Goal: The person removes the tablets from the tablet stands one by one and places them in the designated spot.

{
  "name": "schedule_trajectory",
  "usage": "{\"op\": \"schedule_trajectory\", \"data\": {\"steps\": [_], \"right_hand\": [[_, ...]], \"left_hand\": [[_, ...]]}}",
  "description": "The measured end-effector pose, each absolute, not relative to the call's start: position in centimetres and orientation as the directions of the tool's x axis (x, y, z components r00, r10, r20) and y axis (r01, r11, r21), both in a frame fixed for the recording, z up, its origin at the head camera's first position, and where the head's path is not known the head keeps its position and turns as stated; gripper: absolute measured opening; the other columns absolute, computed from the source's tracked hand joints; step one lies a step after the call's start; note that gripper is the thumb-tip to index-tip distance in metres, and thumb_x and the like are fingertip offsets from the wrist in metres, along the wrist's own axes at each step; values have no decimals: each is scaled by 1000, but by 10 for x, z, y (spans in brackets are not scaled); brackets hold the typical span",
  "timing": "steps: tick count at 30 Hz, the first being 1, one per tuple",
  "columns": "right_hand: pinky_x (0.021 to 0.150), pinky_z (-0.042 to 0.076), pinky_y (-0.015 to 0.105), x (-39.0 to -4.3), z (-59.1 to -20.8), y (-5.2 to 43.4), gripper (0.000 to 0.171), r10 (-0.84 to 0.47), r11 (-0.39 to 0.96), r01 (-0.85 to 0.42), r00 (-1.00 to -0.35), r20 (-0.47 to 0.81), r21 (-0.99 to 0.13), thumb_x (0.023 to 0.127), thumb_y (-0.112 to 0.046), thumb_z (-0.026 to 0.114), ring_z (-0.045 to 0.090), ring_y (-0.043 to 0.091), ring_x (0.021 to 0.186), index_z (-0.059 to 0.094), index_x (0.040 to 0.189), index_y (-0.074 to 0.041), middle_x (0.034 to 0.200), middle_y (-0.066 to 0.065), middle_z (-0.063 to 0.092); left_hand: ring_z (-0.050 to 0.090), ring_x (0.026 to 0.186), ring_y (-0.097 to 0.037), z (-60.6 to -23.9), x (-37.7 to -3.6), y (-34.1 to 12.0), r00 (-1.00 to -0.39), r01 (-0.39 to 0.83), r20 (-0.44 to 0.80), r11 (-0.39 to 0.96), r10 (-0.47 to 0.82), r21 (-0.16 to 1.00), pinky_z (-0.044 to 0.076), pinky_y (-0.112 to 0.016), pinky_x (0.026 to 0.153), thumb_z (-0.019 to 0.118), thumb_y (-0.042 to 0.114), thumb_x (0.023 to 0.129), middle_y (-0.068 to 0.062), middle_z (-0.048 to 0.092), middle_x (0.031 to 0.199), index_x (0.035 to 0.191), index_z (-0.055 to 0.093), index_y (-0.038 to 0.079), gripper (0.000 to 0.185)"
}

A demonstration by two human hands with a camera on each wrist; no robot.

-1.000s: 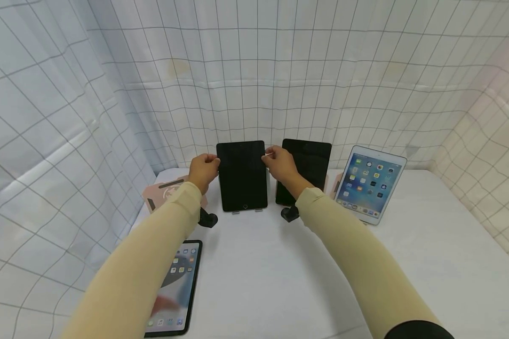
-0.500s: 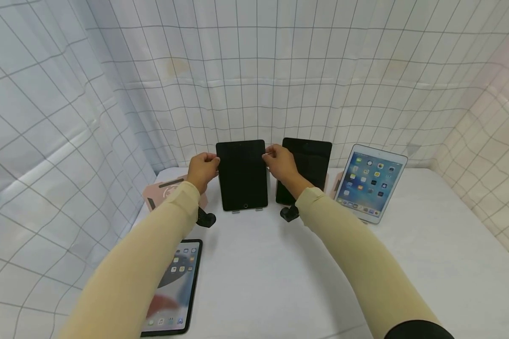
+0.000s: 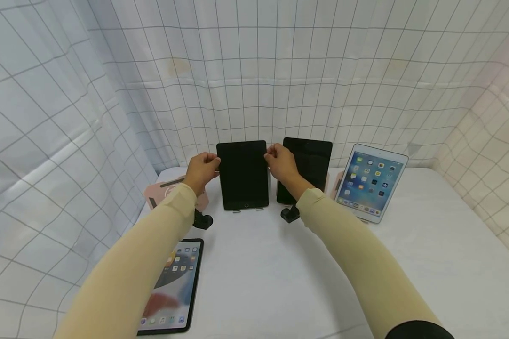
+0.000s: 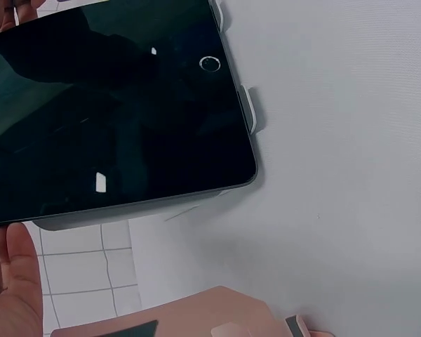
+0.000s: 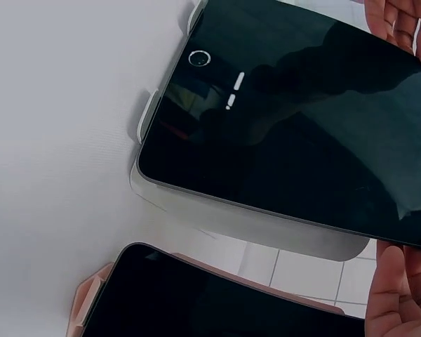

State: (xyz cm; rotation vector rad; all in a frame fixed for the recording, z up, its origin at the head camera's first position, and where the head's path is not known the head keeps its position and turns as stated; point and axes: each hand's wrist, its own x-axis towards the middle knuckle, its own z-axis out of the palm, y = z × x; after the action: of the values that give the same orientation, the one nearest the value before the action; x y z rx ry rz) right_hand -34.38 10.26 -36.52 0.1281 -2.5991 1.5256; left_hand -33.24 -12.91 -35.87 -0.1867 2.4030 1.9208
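A black tablet (image 3: 243, 176) with a round home button and a dark screen leans upright on a pale stand (image 5: 302, 235). Two small lips of the stand catch its lower edge. My left hand (image 3: 202, 170) grips the tablet's left edge near the top, and my right hand (image 3: 282, 165) holds the right edge at about the same height. In the left wrist view, the left fingers (image 4: 17, 267) meet the long side of the tablet. Some fingertips are hidden behind it.
Right of the held tablet, a second black tablet (image 3: 309, 160) leans on a pink stand. Farther right stands a white tablet (image 3: 366, 183) with a lit screen. A pink stand (image 3: 157, 190) is at left; a large lit tablet (image 3: 174, 292) lies flat, front left. Gridded curtain (image 3: 254, 70) surrounds the table.
The left wrist has shifted slightly left and down. Both hands stay at the edges of the black tablet, which has hardly moved on its stand.
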Motion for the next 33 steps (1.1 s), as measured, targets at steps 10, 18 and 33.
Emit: {"op": "schedule_trajectory", "data": {"steps": [10,18,33], "right_hand": [[80,54,36,-342,-367,105,16,-19,452,-147,-988,156,-880,104,-16,53,59,23,91,57,115,-5,105,11,59],[82,56,36,-340,-367,109,17,-30,401,-161,-986,163,-902,104,-16,52,59,23,93,57,116,-4,106,11,58],[81,56,34,-329,-361,111,17,-49,351,-204,-979,200,-914,104,-19,54,61,23,93,57,115,-6,104,9,60]], "left_hand": [[56,111,-24,-361,-330,-128,-994,-101,-89,232,-58,967,49,-33,98,52,19,105,-13,55,122,131,53,2,31],[56,112,-24,-358,-327,-127,-996,-77,-64,247,-59,966,50,-32,97,52,21,105,-12,54,122,131,54,3,32],[55,116,-23,-345,-313,-137,-999,-47,-48,150,6,988,47,-33,101,54,23,104,-11,55,124,133,52,2,36]]}}
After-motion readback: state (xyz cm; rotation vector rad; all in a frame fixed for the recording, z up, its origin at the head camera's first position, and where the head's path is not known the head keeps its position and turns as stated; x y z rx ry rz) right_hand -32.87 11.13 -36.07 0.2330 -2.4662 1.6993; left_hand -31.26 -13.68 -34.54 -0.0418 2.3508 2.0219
